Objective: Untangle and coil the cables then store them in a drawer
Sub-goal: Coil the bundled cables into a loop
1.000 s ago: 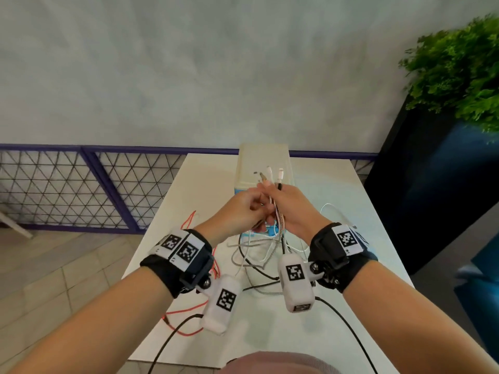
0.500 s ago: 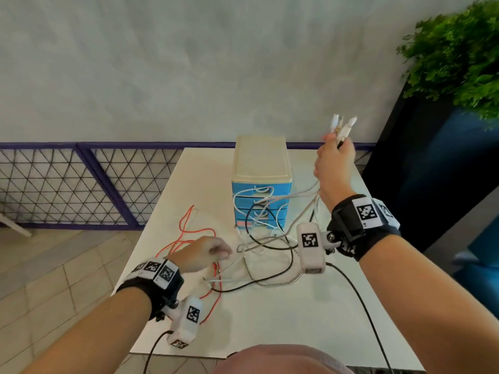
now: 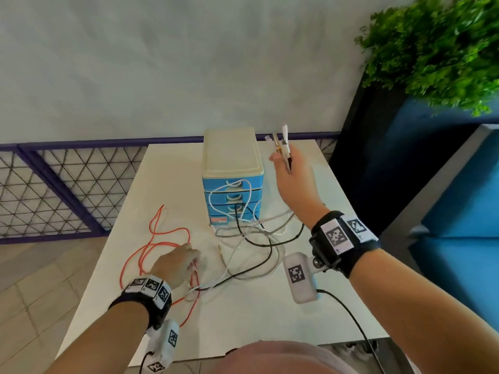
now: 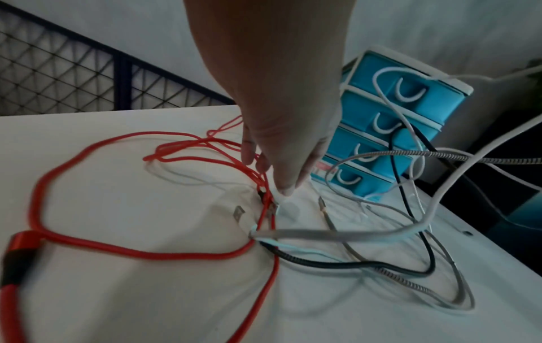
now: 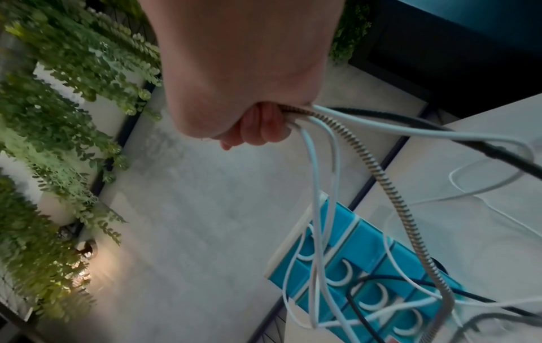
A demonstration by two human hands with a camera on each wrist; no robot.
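Observation:
My right hand [image 3: 286, 168] is raised to the right of the blue drawer unit [image 3: 232, 168] and grips a bundle of cable ends [image 3: 282, 141], plugs pointing up. In the right wrist view white, black and braided cables [image 5: 322, 148] hang from the fist [image 5: 258, 130] down across the drawers [image 5: 366, 266]. They run into a loose tangle [image 3: 256, 238] on the white table [image 3: 270, 314]. My left hand [image 3: 181, 261] is low on the table; its fingertips [image 4: 286, 185] press on the other cable ends [image 4: 271, 205] beside the red cable [image 4: 146, 253], which lies in loops [image 3: 151, 238].
The drawer unit stands mid-table with all drawers closed and cables draped over its front. A purple mesh railing [image 3: 67, 190] runs behind and to the left. A dark planter with green foliage [image 3: 437, 49] and a blue seat [image 3: 459, 211] are on the right.
A second ago both hands held the bundle together in front of the drawers. The left hand let go and dropped to the table; the right hand lifted the plug ends up and right.

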